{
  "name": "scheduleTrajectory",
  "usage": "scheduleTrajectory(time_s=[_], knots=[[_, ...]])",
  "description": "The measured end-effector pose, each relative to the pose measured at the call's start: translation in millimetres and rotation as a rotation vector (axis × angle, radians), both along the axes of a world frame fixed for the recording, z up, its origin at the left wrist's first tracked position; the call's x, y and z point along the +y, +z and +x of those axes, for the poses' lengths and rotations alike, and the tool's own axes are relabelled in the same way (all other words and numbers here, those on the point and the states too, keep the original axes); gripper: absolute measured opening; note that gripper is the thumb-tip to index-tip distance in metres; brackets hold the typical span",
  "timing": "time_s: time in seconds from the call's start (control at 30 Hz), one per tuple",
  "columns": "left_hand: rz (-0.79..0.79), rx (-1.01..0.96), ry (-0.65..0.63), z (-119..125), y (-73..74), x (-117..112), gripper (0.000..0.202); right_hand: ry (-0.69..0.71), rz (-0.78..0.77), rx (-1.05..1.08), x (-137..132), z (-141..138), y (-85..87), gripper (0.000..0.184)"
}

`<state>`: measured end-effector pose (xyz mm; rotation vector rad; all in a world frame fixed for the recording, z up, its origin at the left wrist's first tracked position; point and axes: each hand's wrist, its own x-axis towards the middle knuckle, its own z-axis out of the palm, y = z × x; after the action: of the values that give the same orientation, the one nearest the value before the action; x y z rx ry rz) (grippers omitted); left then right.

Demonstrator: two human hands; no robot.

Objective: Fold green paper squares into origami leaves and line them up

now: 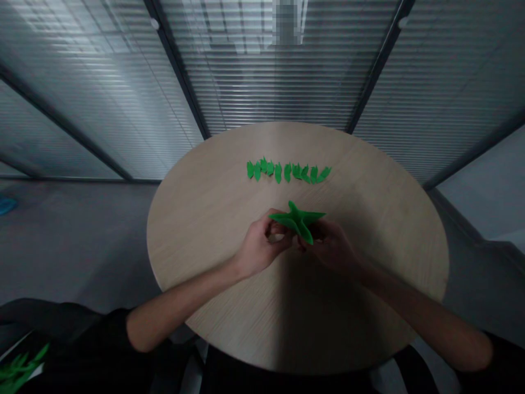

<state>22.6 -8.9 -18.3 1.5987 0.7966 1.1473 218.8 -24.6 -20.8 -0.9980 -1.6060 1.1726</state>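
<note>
A green folded paper shape, like an open four-pointed star, is held up over the round table between both hands. My left hand pinches its lower left side, thumb and fingers curled together. On the other side, my right hand grips it from below with bent fingers, partly hidden by the paper and in shadow. Beyond the hands, a row of small green leaf-like folded pieces lies on the wooden tabletop.
Glass partitions with blinds stand behind the table's far edge. At the lower left, more green pieces lie beside a dark seat. A blue object is on the grey floor at far left.
</note>
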Motion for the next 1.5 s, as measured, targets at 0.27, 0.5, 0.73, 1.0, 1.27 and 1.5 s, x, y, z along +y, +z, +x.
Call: scheduleTrajectory(time_s=[0.27,0.5,0.73,1.0,1.27,1.5], knots=[[-0.189,-0.159,-0.146,3,-2.0,9,0.023,0.045,-0.13,0.102,6,-2,8.8,0.032],[-0.189,-0.192,-0.194,7,0.2,7,0.023,0.027,-0.093,0.025,5,-2,8.5,0.024],[-0.056,-0.033,-0.05,4,4.5,0,0.019,0.008,-0.027,-0.041,1,2,0.1,0.013],[0.103,0.129,-0.111,-2,8.4,-4,0.027,-0.055,0.205,-0.245,2,10,5.1,0.014],[0.304,0.29,0.015,-4,3.3,-7,0.031,-0.065,0.371,-0.359,0,11,9.0,0.003],[0.316,0.238,0.06,-2,7.9,-6,0.01,-0.068,0.324,-0.217,-3,4,8.8,0.002]])
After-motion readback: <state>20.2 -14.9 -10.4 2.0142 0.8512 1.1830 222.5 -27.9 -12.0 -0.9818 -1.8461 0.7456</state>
